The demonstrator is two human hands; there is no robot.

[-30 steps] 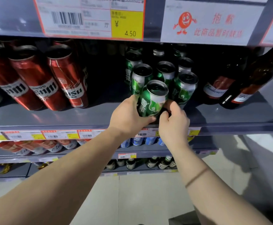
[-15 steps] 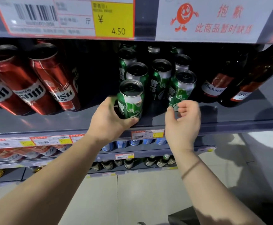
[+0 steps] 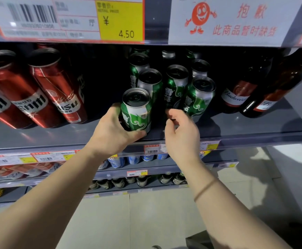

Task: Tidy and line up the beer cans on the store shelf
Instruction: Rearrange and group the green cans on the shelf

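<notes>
Gripping the front green can (image 3: 136, 112), the left hand (image 3: 113, 131) has slid it leftward; the right hand (image 3: 181, 133) reaches forward, loosely curled, empty.

Readable text on the shelf display
Yellow price tag (image 3: 120, 20), upper left: "¥ 4.50"; white notice (image 3: 236, 20), upper right: "抱歉 此商品暂时缺货"; brown bottle (image 3: 236, 94), right: "Budweiser"; red can (image 3: 64, 97), left: "usu".

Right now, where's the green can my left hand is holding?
In the head view, the green can stands at the shelf's front edge, gripped by the left hand, in front of the other green cans and right of the red cans.
</notes>
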